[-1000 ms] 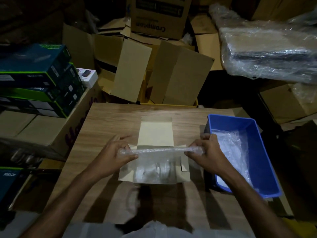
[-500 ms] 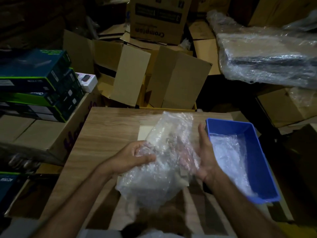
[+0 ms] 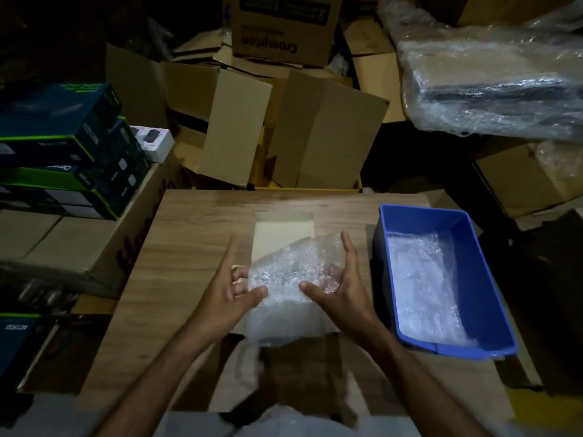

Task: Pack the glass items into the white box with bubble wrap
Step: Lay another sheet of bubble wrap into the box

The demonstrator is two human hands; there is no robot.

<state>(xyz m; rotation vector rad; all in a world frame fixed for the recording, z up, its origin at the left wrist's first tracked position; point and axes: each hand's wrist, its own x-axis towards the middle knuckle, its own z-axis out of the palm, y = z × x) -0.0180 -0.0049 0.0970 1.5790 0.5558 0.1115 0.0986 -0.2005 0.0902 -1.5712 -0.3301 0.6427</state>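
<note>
A sheet of bubble wrap (image 3: 288,279) lies spread over the open white box, hiding the inside. The box's lid flap (image 3: 282,236) lies flat on the wooden table, pointing away from me. My left hand (image 3: 228,293) is at the wrap's left edge, thumb on the wrap, index finger straight, other fingers curled at the edge. My right hand (image 3: 342,290) holds the right side, thumb on top and fingers showing through the plastic from behind. No glass item shows plainly under the wrap.
A blue plastic bin (image 3: 473,247) stands on the table to the right with more bubble wrap (image 3: 422,288) inside. Stacked dark boxes (image 3: 63,152) sit at the left. Open cardboard cartons (image 3: 284,130) crowd the far edge, and a plastic-wrapped bundle (image 3: 492,80) lies at the back right.
The wrap, first stretched between both hands over the box, was lifted up bunched. Now it has come down and spread flat over the box, both hands still at its sides.
</note>
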